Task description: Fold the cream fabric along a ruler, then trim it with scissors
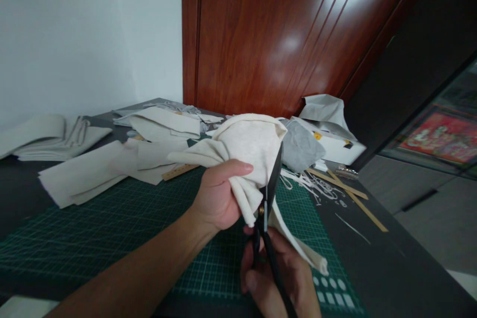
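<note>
My left hand (219,194) is closed on a piece of off-white fabric (249,141), its thumb pressed across the front. The cloth is bunched and held up above a green cutting mat (149,218). In my right hand (279,273) is a pair of black-handled scissors (274,174), blades pointing up and away from me. The blades lie at the fabric's right edge; whether they are fully closed I cannot tell. A narrow tail of fabric (294,241) hangs down to the right, behind the scissors and my right hand.
Folded off-white fabric (55,139) and flat pieces (85,171) lie at left. A wooden ruler (179,171) rests on the mat. Grey cloth (301,146), a white box (346,151), scrap strips (316,186) and wooden sticks (363,206) occupy the right. A wooden door (261,35) stands behind.
</note>
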Motion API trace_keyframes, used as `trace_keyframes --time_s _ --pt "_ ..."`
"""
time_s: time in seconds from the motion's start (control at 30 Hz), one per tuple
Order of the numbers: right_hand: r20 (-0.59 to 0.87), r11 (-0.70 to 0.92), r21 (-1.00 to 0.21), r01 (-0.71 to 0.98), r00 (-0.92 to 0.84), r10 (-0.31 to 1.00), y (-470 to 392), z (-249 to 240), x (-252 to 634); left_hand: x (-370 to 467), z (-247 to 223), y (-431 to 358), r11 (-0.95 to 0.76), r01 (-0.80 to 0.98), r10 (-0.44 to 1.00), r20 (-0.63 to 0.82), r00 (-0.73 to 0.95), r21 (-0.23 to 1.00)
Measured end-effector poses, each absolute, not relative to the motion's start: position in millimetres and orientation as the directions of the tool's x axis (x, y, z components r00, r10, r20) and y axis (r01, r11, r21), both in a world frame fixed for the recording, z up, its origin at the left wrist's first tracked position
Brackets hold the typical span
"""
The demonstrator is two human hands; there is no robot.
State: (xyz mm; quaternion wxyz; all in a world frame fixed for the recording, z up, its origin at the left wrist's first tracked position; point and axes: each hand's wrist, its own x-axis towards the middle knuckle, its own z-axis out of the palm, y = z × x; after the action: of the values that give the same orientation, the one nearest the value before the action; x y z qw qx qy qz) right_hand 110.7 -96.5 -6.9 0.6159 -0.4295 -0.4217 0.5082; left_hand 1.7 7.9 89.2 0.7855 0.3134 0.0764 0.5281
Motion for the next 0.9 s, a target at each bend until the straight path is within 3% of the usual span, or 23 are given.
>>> trace_keyframes --time_s 0.17,0.37,0.67,0.9 --pt "0.087 0.116 -0.963 -0.245 0.126 0.988 -94 6 117 6 88 8 0.208 -0.776 0.924 0.139 0.355 0.596" --pt "0.092 0.118 -0.978 -0.170 0.153 0.984 -94 21 129 5 81 15 0.375 -0.629 0.856 0.006 0.516 0.682" --pt "0.078 0.094 -0.992 -0.079 0.187 0.979 -91 29 145 6 76 17 0.358 -0.561 0.787 0.081 0.611 0.747" --pt "0.030 0.052 -0.991 -0.121 0.180 0.983 -94 29 141 3 68 21 0.438 -0.535 0.707 0.091 0.701 0.722"
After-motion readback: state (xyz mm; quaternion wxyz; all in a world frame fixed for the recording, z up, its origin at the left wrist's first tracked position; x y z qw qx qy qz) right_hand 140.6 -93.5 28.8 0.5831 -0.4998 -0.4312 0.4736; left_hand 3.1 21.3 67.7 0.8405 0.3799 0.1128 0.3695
